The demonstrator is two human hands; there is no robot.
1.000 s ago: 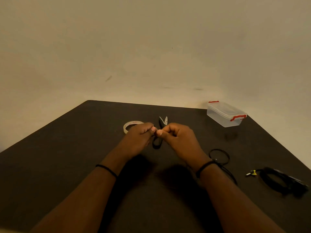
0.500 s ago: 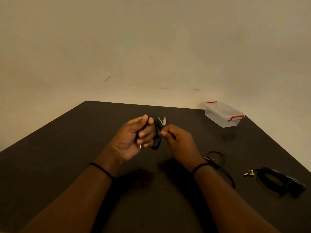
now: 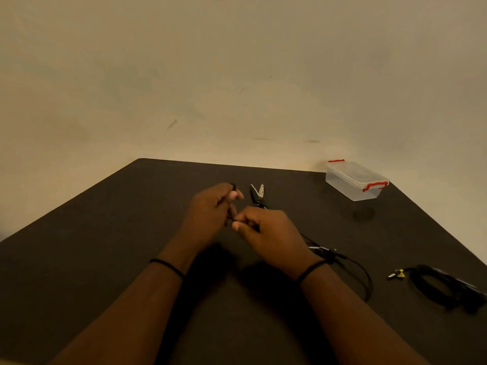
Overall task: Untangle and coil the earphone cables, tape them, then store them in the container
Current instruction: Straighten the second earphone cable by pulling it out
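Head view: a black earphone cable (image 3: 233,186) is held between both hands above the middle of the dark surface (image 3: 79,246). Its visible part runs roughly upright through the left hand (image 3: 210,209), a black end showing above the curled fingers by the thumb tip; most of its length is hidden, so the coil's long axis cannot be told. The left hand grips the cable with fingers curled. The right hand (image 3: 268,233) is just beside it, nearly touching, thumb and forefinger pinching the cable's lower end. Beyond the hands lie scissors (image 3: 257,193), blades parted and pointing away. A second cable (image 3: 350,264) trails across the surface by the right wrist. A coiled black cable (image 3: 442,285) lies near the right edge. A clear container (image 3: 354,180), lid on with red clips, stands at the far right corner.
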